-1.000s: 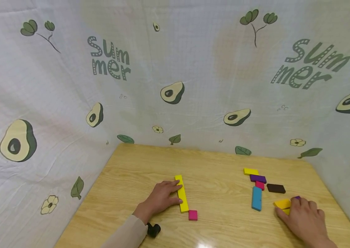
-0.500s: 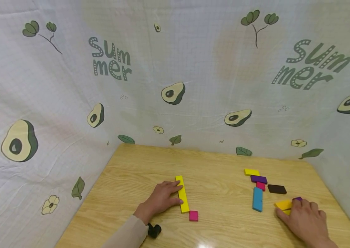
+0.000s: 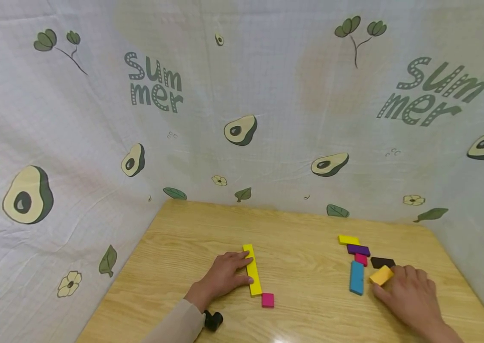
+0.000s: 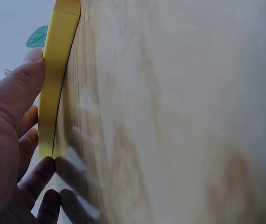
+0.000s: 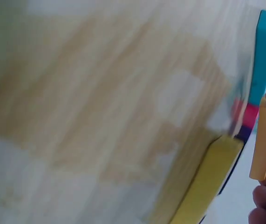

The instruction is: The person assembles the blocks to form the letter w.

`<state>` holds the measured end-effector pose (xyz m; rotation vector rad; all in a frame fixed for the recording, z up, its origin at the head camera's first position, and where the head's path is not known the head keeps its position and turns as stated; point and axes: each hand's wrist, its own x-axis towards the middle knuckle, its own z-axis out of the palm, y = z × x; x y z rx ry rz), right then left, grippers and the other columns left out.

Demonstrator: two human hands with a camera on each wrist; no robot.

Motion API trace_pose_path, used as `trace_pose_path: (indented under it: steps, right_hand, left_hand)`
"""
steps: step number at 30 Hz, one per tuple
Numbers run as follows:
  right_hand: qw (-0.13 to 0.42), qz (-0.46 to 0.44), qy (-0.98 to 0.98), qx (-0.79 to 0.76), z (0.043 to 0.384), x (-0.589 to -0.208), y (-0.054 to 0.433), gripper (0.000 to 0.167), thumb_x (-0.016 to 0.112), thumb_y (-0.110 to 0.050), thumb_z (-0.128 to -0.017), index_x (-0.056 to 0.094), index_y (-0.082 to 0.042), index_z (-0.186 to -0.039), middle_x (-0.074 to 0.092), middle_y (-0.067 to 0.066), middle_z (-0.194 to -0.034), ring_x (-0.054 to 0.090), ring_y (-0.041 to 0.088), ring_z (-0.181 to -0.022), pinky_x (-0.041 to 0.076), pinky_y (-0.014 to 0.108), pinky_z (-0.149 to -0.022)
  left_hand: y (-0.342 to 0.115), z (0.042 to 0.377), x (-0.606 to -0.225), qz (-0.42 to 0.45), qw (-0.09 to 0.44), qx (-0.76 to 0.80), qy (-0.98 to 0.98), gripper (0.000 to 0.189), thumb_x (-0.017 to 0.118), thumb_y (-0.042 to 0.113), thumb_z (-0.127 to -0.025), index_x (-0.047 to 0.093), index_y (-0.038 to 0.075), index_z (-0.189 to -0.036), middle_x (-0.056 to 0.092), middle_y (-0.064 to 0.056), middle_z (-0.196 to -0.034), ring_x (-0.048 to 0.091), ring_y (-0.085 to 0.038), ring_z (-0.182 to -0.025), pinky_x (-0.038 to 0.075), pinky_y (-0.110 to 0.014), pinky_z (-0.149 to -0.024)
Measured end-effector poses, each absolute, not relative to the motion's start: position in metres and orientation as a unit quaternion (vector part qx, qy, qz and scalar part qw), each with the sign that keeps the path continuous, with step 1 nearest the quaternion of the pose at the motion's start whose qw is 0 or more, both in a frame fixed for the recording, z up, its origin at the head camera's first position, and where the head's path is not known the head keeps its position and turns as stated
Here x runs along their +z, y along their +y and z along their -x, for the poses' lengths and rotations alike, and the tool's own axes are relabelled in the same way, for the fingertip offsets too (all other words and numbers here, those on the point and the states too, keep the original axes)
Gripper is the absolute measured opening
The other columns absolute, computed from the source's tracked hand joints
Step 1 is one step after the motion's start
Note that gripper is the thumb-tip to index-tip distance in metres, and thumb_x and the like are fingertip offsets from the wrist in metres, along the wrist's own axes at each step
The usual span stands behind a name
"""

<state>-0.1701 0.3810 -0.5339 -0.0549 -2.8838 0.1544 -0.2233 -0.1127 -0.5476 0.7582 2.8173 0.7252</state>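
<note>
My left hand (image 3: 225, 275) rests beside a long yellow bar (image 3: 252, 270), its fingertips on the bar. In the left wrist view, thumb and fingers meet the same bar (image 4: 58, 70), and their reflections show on the tabletop. A pink square block (image 3: 267, 300) lies at the bar's near end. My right hand (image 3: 415, 297) pinches an orange block (image 3: 381, 276) between thumb and fingers, to the right of a blue block (image 3: 357, 277). The right wrist view has the orange block (image 5: 263, 142) raised off the table. Below it there, a yellow block (image 5: 207, 182) lies on the wood.
A chain of touching blocks stands behind the blue one: a pink block (image 3: 360, 259), a purple block (image 3: 358, 250) and a yellow block (image 3: 348, 240). Just right lies a dark block (image 3: 382, 262). Printed cloth (image 3: 285, 95) walls the wooden table (image 3: 302, 267).
My right hand has lifted the orange block and carried it left and away from me, towards the blue block. The purple piece beside that hand is now hidden. My left hand stays put.
</note>
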Motion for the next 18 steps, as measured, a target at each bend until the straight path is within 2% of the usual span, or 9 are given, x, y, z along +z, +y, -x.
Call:
trace_pose_path:
  steps: [8,18]
  right_hand:
    - [0.164,-0.039,-0.983,0.070,0.180,-0.529,0.344,0.067,0.084,-0.044,-0.081,0.062,0.011,-0.112,0.059,0.030,-0.103,0.051,0.051,-0.098,0.041,0.062,-0.075]
    - [0.223,-0.159,-0.959,0.066,0.193,-0.529,0.270,0.063,0.090,-0.045,-0.073,0.067,0.002,-0.108,0.060,0.012,-0.095,0.050,0.030,-0.086,0.037,0.041,-0.068]
  left_hand:
    - [-0.112,0.226,-0.549,-0.250,0.068,0.231,0.938,0.061,0.067,0.055,-0.100,0.059,0.026,-0.153,0.049,0.004,-0.163,0.048,-0.027,-0.146,0.038,-0.057,-0.118]
    - [-0.113,0.223,-0.547,-0.245,0.071,0.242,0.936,0.062,0.068,0.055,-0.099,0.060,0.024,-0.152,0.049,0.002,-0.163,0.049,-0.029,-0.146,0.037,-0.058,-0.118]
